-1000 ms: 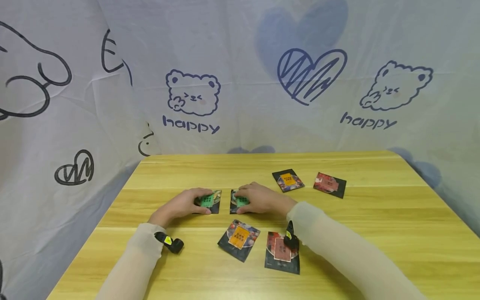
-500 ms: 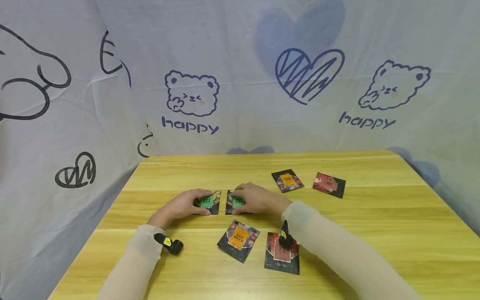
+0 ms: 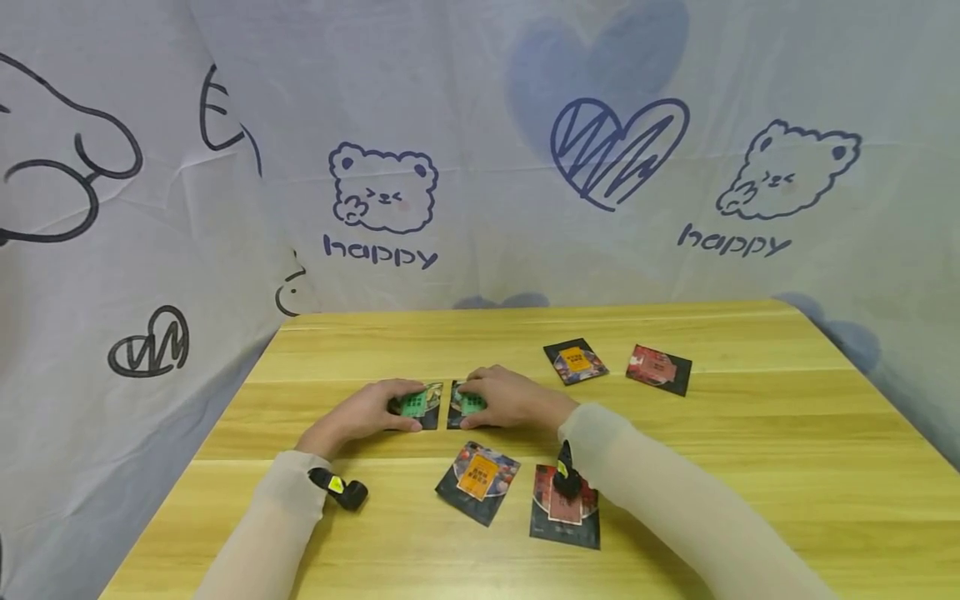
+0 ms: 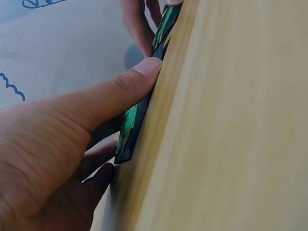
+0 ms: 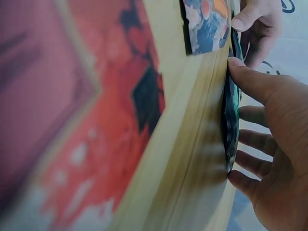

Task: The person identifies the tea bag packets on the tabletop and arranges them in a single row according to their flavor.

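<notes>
Two small flat black packets with green labels lie side by side near the table's middle, a narrow gap between them. My left hand point(image 3: 363, 410) holds the left green-labelled packet point(image 3: 429, 404), thumb at its near edge and fingers at the far edge. The right green-labelled packet point(image 3: 471, 405) is held the same way by my right hand point(image 3: 519, 398). In the left wrist view, the thumb lies along the left packet's edge point(image 4: 130, 120). The right wrist view shows fingers and thumb spanning the right packet point(image 5: 232, 110). The hands cover the packets' outer parts.
Closer to me lie an orange-labelled packet point(image 3: 478, 479) and a red-labelled packet point(image 3: 566, 525), the latter partly under the right wrist camera point(image 3: 567, 479). Farther back are another orange-labelled packet point(image 3: 576, 361) and another red-labelled one point(image 3: 660, 369). A printed cloth point(image 3: 487, 208) hangs behind the wooden table point(image 3: 750, 467).
My right hand has slid its green-labelled packet left, narrowing the gap to the left one. The left hand and the other packets stay nearly in place.
</notes>
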Tool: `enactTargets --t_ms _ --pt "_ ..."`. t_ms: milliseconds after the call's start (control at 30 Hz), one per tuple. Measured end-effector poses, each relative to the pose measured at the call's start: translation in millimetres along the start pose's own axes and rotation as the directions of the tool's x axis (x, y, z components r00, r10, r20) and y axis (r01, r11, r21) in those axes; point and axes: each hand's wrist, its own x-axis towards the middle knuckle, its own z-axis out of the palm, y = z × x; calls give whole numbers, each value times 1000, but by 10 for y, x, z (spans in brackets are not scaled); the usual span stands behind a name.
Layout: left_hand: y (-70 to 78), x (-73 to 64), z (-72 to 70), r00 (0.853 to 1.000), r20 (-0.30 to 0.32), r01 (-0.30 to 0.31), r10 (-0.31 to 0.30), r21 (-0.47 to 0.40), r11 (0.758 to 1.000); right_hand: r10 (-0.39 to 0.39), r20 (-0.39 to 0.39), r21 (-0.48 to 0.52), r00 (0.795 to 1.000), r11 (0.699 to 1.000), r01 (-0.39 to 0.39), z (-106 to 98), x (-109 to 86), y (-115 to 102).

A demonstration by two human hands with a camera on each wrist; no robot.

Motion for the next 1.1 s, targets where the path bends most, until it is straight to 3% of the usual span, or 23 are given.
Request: enactTargets --t_ms 1100 --pt "34 -21 -3 1000 5 -11 11 -26 1000 19 27 -27 999 999 -18 0 82 -72"
